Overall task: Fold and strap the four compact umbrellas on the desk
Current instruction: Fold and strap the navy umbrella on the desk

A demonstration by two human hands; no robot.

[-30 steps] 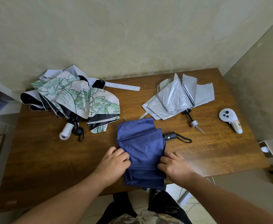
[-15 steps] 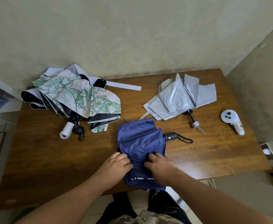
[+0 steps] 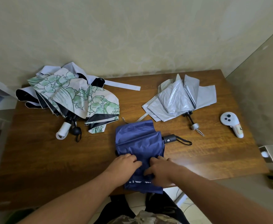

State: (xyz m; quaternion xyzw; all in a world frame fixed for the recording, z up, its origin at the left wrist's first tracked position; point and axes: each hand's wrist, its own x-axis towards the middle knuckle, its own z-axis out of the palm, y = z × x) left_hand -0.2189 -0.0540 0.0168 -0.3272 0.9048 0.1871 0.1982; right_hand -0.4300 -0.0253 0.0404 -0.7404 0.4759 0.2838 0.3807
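- Both hands have drawn together over the near end of the navy-blue nylon compact umbrella [image 3: 139, 146]; the right hand [image 3: 159, 171], which sat at the canopy's right edge a second ago, now lies on top of the cloth beside the left hand [image 3: 124, 166].
- Head view, lower centre: the two hands are nearly touching, fingers curled and bunching the blue fabric, so each is clamped on the canopy.
- That umbrella lies on the brown wooden bench [image 3: 43, 159], its near end overhanging the front edge. Its black handle with wrist loop [image 3: 170, 139] sticks out at centre right, above and to the right of both hands, nearer the right one; the shaft seems to run towards it, so I judge the rolling must follow that line.
- Upper left: a white-and-green floral umbrella [image 3: 77, 97] lies loose; a second umbrella seems heaped under it.
- Upper right: a silver-grey umbrella [image 3: 179, 99], unfolded.
- Far right: a white handheld controller [image 3: 231, 123].
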